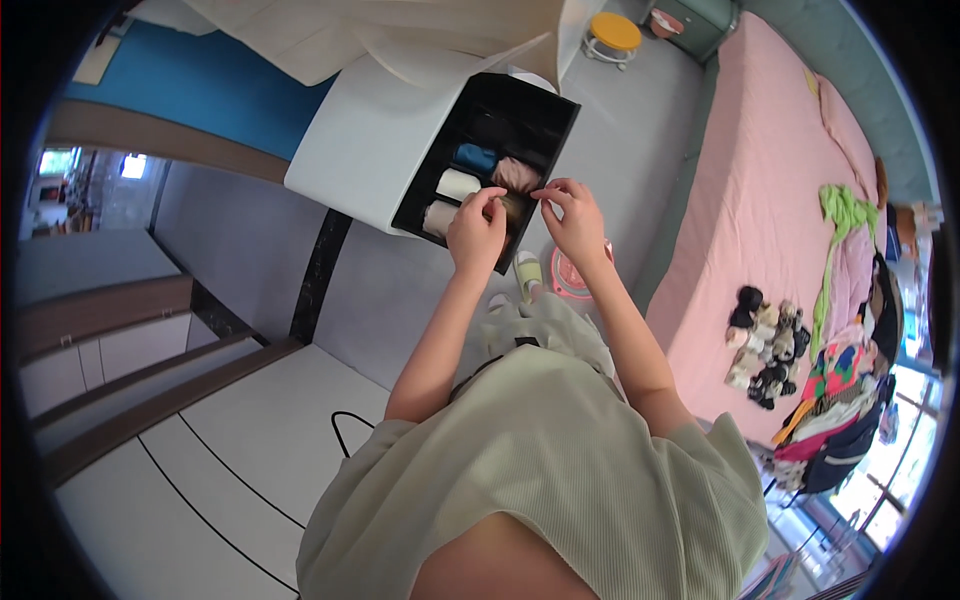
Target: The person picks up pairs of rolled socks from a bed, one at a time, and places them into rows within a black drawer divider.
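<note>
A black drawer (485,100) stands pulled out ahead of me with several rolled or folded cloth items in it. Among them are a blue roll (474,157), a cream roll (458,184), a pale beige roll (438,217) and a crumpled dusty-pink cloth (517,175). Over the drawer's near part, my left hand (477,232) has its fingers curled and thumb and forefinger close together. My right hand (574,222) is at the right rim with fingertips pinched. Between them a brownish item (514,206) shows in part; what either hand grips is too small to make out.
The drawer belongs to a white cabinet (375,130). To the right, a pink-covered bed (715,220) bears a cluster of small rolled socks (770,345) and a pile of clothes (840,400). A pink round object (570,280) sits on the floor by my feet; a yellow stool (614,32) stands farther off.
</note>
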`<state>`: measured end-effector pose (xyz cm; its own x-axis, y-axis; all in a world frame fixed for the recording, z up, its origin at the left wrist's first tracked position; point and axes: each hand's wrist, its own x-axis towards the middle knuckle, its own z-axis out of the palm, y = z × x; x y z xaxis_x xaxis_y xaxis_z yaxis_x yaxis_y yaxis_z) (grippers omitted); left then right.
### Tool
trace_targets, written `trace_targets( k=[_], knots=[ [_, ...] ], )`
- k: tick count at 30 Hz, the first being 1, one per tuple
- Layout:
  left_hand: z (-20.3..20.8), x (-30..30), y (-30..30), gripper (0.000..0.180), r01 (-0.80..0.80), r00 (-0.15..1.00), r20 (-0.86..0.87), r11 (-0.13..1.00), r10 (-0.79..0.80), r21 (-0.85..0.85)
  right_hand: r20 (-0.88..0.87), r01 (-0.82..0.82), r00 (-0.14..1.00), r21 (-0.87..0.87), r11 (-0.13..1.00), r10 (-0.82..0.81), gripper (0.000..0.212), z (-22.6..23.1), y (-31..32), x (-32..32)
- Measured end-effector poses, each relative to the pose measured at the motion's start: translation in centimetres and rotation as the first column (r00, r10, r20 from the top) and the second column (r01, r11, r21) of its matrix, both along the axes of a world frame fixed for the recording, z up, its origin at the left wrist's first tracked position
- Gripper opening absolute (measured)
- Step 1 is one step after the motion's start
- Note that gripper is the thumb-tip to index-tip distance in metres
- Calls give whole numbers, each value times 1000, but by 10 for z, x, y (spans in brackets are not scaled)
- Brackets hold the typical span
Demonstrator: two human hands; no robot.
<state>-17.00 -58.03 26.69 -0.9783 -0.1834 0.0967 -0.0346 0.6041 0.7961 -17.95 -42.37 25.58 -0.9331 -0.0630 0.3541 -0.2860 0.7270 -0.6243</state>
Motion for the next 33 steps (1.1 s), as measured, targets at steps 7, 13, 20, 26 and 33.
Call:
trace_targets(
  k=[7,13,20,26,33],
  knots=[
    [0,30,18,16,197,980,17,979,-198,50,64,165,984,-2,986,-164,14,-3,12,66],
    [8,51,53,16,367,924,73,923,-376,115,91,334,939,-22,942,-331,14,-5,30,114],
    [11,76,105,15,535,830,113,836,-547,119,69,511,859,-53,858,-507,14,-8,65,159],
    [2,98,149,15,657,740,99,746,-666,107,117,624,780,-91,776,-614,14,-13,92,195],
    [-16,144,224,17,763,619,114,629,-777,151,122,729,684,-93,678,-719,12,-28,153,249]
  ],
)
